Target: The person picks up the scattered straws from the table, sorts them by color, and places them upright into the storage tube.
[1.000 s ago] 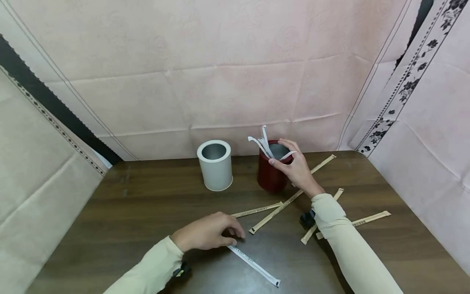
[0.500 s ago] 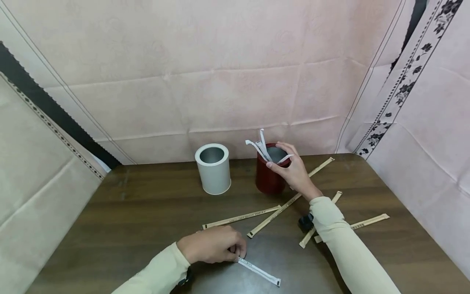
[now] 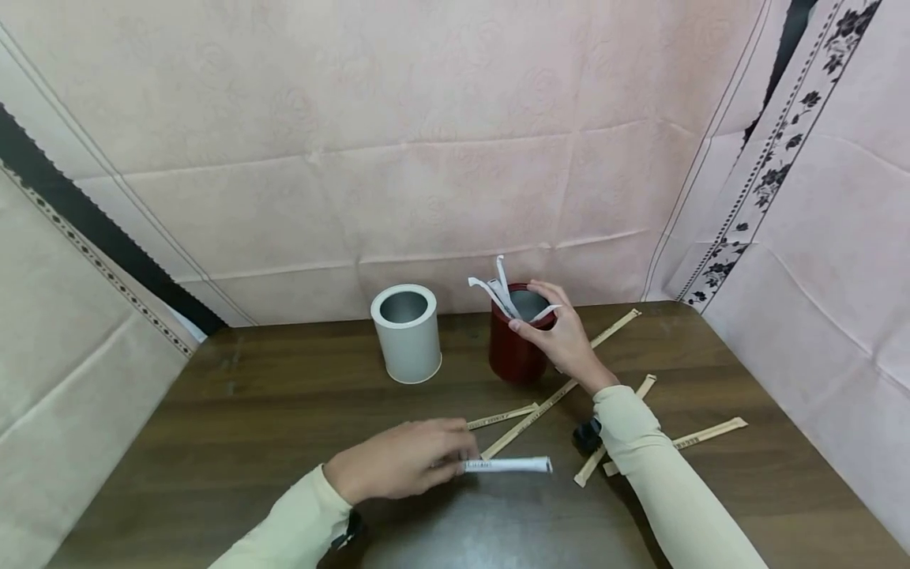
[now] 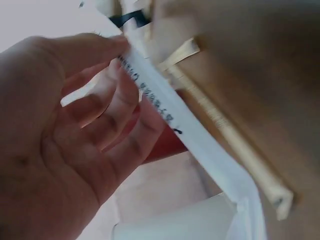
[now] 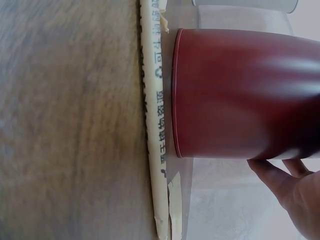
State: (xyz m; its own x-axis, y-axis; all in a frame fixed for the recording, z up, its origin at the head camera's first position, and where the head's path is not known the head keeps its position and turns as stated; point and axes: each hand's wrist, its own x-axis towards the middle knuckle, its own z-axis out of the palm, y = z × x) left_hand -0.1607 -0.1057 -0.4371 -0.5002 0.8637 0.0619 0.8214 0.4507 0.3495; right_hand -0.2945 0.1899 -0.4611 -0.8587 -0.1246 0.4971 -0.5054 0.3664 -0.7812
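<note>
My left hand (image 3: 401,461) pinches a straw in a white paper wrapper (image 3: 508,465), raised above the table. In the left wrist view, thumb and fingertips hold this wrapped straw (image 4: 175,120), which has dark printing and a bent end. My right hand (image 3: 569,341) grips the rim of a dark red canister (image 3: 513,352), thumb at the near side and fingers at the far side. Several white-wrapped straws (image 3: 500,292) stick up out of the red canister, which stands upright. From the right wrist view, the canister's smooth side (image 5: 240,95) shows.
Left of the red canister stands a pale grey canister (image 3: 408,348) with its mouth uncovered. Several straws in tan paper wrappers (image 3: 711,433) lie scattered over the brown wooden table (image 3: 249,442), some crossing. A pale pink cloth (image 3: 455,197) hangs behind and along both sides.
My left hand has taken up the white-wrapped straw from the table; it now lies nearly level in the head view. The right hand stays on the red canister. The head view has shifted slightly.
</note>
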